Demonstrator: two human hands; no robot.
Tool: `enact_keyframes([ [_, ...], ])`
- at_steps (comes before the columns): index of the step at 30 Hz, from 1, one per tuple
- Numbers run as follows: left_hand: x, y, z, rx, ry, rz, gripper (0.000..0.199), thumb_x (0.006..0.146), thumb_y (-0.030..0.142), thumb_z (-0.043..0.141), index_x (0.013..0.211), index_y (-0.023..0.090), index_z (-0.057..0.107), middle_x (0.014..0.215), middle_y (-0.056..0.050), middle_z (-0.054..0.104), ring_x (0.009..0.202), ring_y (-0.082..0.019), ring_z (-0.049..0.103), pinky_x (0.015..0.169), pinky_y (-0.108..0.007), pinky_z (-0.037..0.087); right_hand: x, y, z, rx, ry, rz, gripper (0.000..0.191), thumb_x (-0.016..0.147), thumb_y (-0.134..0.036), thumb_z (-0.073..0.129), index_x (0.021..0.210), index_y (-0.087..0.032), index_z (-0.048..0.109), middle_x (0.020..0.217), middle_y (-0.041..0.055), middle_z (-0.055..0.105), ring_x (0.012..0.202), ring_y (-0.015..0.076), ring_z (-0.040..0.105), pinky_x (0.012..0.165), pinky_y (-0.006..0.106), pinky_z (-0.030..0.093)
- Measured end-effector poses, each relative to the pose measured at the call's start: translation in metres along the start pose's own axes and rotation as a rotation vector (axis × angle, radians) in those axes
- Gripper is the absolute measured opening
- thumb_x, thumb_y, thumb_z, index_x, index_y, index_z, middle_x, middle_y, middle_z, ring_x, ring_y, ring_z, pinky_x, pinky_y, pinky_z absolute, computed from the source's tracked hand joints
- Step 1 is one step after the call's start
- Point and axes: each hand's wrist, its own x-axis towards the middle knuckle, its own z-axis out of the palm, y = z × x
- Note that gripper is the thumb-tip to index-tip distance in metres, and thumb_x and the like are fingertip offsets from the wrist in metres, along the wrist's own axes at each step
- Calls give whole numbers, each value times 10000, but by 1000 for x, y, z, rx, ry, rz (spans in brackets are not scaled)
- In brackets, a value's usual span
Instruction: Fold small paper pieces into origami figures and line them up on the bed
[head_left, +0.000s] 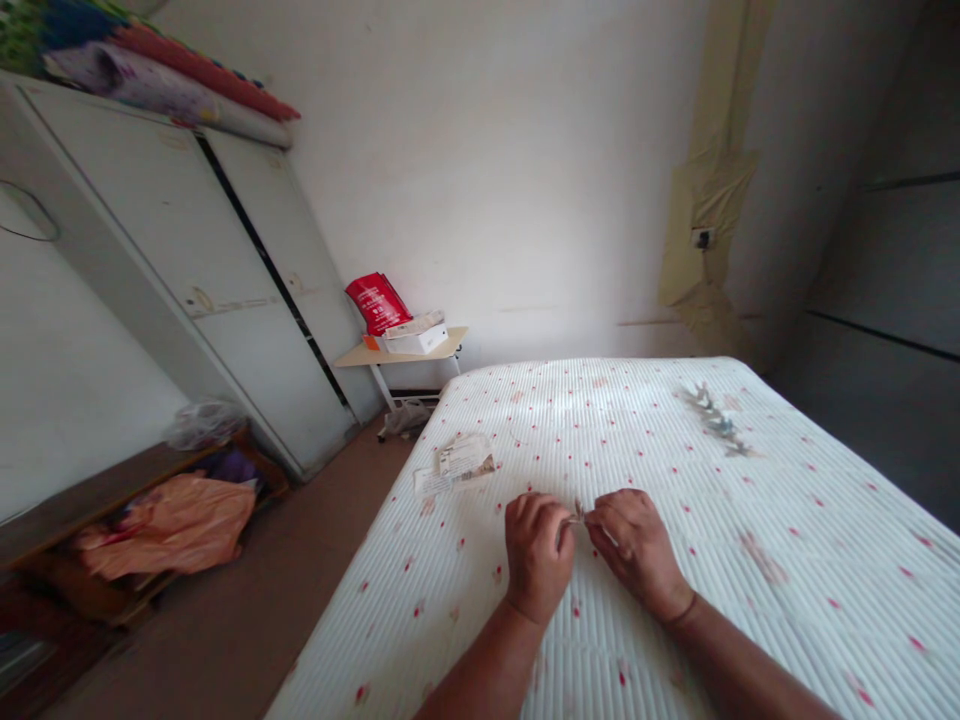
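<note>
Both hands meet over the middle of the bed, with a small folded piece of paper [578, 514] between their fingertips. My left hand [538, 550] pinches its left side and my right hand [634, 545] its right side. The fingers cover most of the paper, so its full shape is hidden. Printed paper sheets [465, 460], like newspaper, lie flat beyond my left hand. Farther off to the right, a row of small folded paper shapes [712, 415] rests on the bed; they are too blurred to tell exactly.
The bed [600, 650] has a ribbed white cover with red spots. Beyond its left corner stands a small table [352, 357] with a red bag [379, 303] and a white box [416, 340]. A grey wardrobe [172, 230] and a low wooden bench [82, 490] with orange cloth [176, 525] are left.
</note>
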Motion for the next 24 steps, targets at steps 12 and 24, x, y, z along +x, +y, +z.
enact_keyframes([
  [12, -2, -5, 3, 73, 74, -43, 167, 685, 59, 566, 597, 194, 520, 694, -15, 568, 722, -169, 517, 697, -324, 377, 1, -5, -2, -49, -13, -38, 232, 847, -149, 438, 675, -182, 590, 640, 29, 559, 672, 156, 463, 678, 312, 305],
  [24, -2, -5, 7, 12, 90, -106, 156, 672, 41, 565, 668, 193, 532, 689, -7, 571, 736, -176, 518, 715, -327, 386, 0, -4, 0, -77, -5, -45, 221, 849, -148, 443, 701, -184, 605, 645, 23, 562, 675, 148, 471, 689, 304, 301],
])
